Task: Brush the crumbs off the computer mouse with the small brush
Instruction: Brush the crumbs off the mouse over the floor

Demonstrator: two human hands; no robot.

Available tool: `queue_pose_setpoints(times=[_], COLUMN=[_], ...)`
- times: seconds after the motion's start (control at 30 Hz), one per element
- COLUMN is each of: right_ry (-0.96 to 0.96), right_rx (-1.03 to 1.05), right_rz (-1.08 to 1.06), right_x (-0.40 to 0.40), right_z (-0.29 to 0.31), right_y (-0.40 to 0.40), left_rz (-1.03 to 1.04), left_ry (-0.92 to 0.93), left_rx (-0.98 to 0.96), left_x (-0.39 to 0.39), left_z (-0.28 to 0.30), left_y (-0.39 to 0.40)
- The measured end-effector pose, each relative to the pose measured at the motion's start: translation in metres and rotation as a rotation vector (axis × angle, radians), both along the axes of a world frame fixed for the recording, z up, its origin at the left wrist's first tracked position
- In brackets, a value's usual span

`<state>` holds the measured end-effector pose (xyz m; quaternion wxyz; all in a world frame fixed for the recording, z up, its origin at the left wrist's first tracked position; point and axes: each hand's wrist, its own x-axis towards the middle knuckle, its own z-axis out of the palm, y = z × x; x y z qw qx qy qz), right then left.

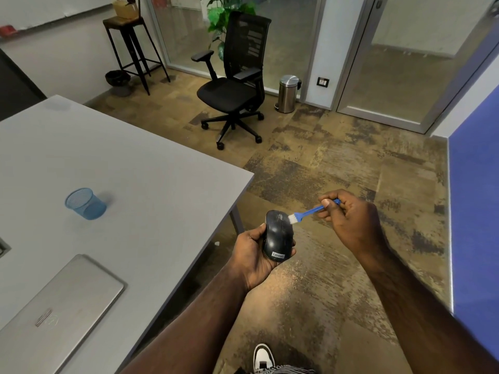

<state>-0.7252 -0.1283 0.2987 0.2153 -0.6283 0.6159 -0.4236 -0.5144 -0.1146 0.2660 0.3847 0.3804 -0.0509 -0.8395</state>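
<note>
A black computer mouse (278,236) with a Lenovo label lies cupped in my left hand (251,255), held out over the floor to the right of the table corner. Pale crumbs speckle its front, near the wheel. My right hand (348,220) pinches the blue handle of a small brush (307,211). The brush's white bristles touch the right front edge of the mouse.
A grey table (121,184) fills the left, with a blue mesh pen cup (85,203) and a shut silver laptop (54,314) on it. A black office chair (232,85), a steel pedal bin (287,93) and a tall stool (132,41) stand farther back. A blue panel (475,225) borders the right.
</note>
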Motion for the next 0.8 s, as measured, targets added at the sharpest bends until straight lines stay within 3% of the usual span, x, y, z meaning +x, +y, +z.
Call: queue_pose_setpoints(times=[0.1,0.23,0.4,0.57,0.7,0.8], right_ry=[-0.011,-0.098,-0.052,-0.041,0.009,0.029], right_rx=[0.015,-0.051,-0.092,-0.066,-0.122,-0.094], right_rz=[-0.018,0.147,0.097,0.263,0.169,0.275], right_x=[0.001,0.009,0.016,0.018,0.010,0.009], right_z=[-0.002,0.007,0.005,0.006,0.008,0.015], right_y=[-0.001,0.006,0.006,0.016,0.013,0.016], left_rz=[-0.015,0.002,-0.005,0.001,0.017,0.025], left_ry=[0.002,-0.017,-0.017,-0.022,-0.021,-0.004], left_rx=[-0.004,0.001,-0.004,-0.016,-0.009,-0.007], left_x=[-0.001,-0.002,-0.004,-0.003,-0.002,-0.001], left_z=[0.002,0.002,0.004,0.005,0.004,0.004], left_y=[0.000,-0.001,-0.002,-0.003,-0.005,-0.006])
